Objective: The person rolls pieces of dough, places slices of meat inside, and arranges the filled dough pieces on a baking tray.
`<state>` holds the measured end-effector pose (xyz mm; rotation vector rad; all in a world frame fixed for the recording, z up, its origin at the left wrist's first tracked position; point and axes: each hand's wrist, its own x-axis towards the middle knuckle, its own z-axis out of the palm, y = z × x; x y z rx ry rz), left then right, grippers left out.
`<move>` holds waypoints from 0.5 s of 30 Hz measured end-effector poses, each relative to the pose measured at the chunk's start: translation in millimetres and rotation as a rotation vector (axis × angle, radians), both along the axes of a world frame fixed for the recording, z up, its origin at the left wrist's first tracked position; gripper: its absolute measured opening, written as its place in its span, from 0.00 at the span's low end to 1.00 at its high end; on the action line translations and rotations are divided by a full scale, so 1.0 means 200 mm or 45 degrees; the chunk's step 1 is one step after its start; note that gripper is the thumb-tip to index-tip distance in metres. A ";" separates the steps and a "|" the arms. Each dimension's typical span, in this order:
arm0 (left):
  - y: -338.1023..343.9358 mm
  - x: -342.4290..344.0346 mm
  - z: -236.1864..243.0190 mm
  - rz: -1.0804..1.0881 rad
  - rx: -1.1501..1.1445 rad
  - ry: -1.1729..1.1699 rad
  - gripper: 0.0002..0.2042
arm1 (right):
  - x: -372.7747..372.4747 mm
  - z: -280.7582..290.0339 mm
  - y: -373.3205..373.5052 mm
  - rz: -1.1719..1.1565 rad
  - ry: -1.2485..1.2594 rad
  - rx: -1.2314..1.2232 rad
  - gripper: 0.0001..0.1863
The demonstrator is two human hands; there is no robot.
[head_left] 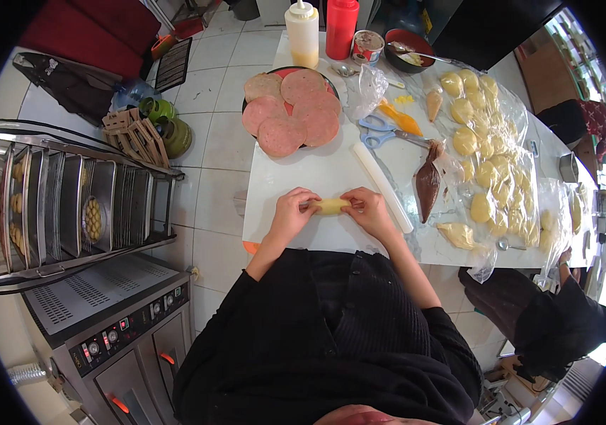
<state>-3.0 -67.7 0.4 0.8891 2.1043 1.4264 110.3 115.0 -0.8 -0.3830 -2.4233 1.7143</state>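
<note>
Head view: a pale dough roll [331,206] is at the bench's [427,244] near edge, toward the near-left corner. The left hand [292,211] pinches its left end, the right hand [365,211] its right end; both grips narrow. Whether the roll touches the surface cannot be told. Pink round slices [282,134] lie farther along the left edge; a white rod [381,185] lies just beside the right hand.

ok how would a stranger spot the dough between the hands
Find the white table, then its near edge, toward the left. There the left hand and right hand hold a pale yellow dough roll by its ends. Unlike the dough balls under clear plastic farther right, it is elongated and uncovered.
</note>
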 end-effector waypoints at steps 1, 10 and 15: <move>0.00 0.00 -0.01 0.025 -0.067 0.128 0.11 | -0.01 0.00 0.00 0.000 0.001 0.000 0.12; 0.03 0.01 0.00 -0.052 -0.101 0.336 0.14 | -0.03 0.03 0.02 0.072 0.072 0.142 0.12; 0.02 -0.02 -0.02 -0.070 -0.115 0.400 0.17 | -0.04 0.03 0.05 0.131 0.107 0.348 0.14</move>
